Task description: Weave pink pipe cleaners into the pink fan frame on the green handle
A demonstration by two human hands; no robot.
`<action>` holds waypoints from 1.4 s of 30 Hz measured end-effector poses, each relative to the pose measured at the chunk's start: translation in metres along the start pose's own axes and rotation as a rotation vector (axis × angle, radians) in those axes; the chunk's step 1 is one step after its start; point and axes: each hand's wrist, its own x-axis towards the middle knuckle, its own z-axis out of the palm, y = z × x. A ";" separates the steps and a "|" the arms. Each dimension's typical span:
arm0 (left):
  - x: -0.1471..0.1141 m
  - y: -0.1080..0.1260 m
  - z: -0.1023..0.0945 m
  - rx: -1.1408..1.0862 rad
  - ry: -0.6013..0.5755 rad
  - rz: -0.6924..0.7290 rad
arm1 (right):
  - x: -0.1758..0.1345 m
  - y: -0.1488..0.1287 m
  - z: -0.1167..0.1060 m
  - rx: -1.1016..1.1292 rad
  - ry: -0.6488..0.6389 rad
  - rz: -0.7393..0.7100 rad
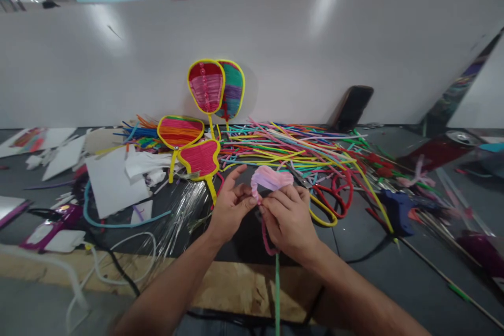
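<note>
Above the near table edge, my two hands hold a small pink and lilac pipe-cleaner piece (271, 178) with a twisted pink rim. My left hand (233, 205) pinches the rim's lower left end between thumb and finger, its other fingers partly spread. Closed round the lower right side, my right hand (290, 219) has its fingertips close to the left thumb and hides part of the piece. A darker pink pipe cleaner (266, 239) curves down below the hands. Under it hangs a green strip (277, 289); where its upper end joins is hidden.
Behind lies a pile of coloured pipe cleaners (271, 142). Yellow-rimmed fans (207, 86) lean on the white panel. Scissors (315, 186) lie right of my hands, near a blue glue gun (397, 210). A phone (352, 107) and a can (441, 151) stand farther right.
</note>
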 end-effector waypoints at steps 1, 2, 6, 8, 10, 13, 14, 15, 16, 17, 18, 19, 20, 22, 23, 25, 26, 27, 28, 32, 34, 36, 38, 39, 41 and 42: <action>0.000 0.000 0.001 -0.026 -0.008 0.002 | 0.000 -0.001 0.000 0.018 -0.002 0.003; -0.001 0.001 0.001 -0.049 -0.020 0.001 | -0.001 -0.002 0.001 0.036 -0.004 0.006; 0.000 0.004 0.003 -0.123 -0.048 -0.018 | -0.002 -0.005 0.002 0.097 0.004 0.009; 0.001 0.006 0.002 -0.165 -0.032 -0.026 | -0.003 -0.003 -0.001 0.125 0.021 -0.006; 0.002 0.008 -0.001 -0.210 0.004 -0.021 | -0.002 0.004 -0.004 0.185 0.063 -0.002; 0.005 0.010 -0.008 -0.291 0.056 0.013 | 0.000 0.021 -0.005 0.363 0.169 0.149; 0.005 0.011 -0.010 -0.317 0.066 0.023 | 0.000 0.027 -0.003 0.441 0.195 0.254; 0.006 0.013 -0.012 -0.341 0.077 0.028 | 0.001 0.034 0.000 0.533 0.208 0.376; 0.006 0.014 -0.014 -0.360 0.086 0.028 | 0.002 0.040 0.003 0.639 0.207 0.505; 0.007 0.015 -0.015 -0.377 0.096 0.026 | 0.003 0.045 0.006 0.754 0.201 0.615; 0.008 0.016 -0.016 -0.395 0.107 0.026 | 0.004 0.049 0.009 0.877 0.186 0.706; 0.009 0.017 -0.016 -0.416 0.118 0.030 | 0.004 0.051 0.011 1.012 0.148 0.780; 0.010 0.018 -0.017 -0.441 0.130 0.039 | 0.004 0.052 0.013 1.150 0.092 0.831; 0.013 0.019 -0.017 -0.493 0.135 0.054 | 0.004 0.051 0.014 1.401 -0.059 0.890; 0.014 0.020 -0.017 -0.514 0.132 0.055 | 0.004 0.050 0.014 1.490 -0.122 0.902; 0.015 0.021 -0.018 -0.536 0.121 0.037 | 0.003 0.047 0.013 1.570 -0.164 0.904; 0.015 0.021 -0.018 -0.545 0.122 0.021 | 0.003 0.045 0.012 1.577 -0.146 0.906; 0.014 0.022 -0.018 -0.552 0.121 -0.005 | 0.003 0.045 0.011 1.576 -0.121 0.910; 0.013 0.024 -0.018 -0.558 0.118 -0.035 | 0.004 0.045 0.010 1.577 -0.097 0.916; 0.012 0.028 -0.017 -0.566 0.059 -0.145 | 0.005 0.051 0.005 1.627 -0.066 0.947; 0.016 0.027 -0.019 -0.529 0.084 -0.159 | 0.005 0.055 0.003 1.643 -0.066 0.951; 0.021 0.024 -0.023 -0.437 0.185 -0.132 | 0.005 0.057 0.002 1.630 -0.072 0.942; 0.024 0.022 -0.029 -0.277 0.317 0.000 | 0.004 0.056 0.003 1.606 -0.096 0.929; 0.025 0.021 -0.030 -0.160 0.366 0.102 | 0.004 0.054 0.004 1.596 -0.123 0.924; 0.023 0.023 -0.030 0.133 0.386 0.295 | 0.002 0.049 0.006 1.577 -0.198 0.911; 0.021 0.026 -0.027 0.296 0.349 0.352 | 0.001 0.047 0.007 1.566 -0.245 0.901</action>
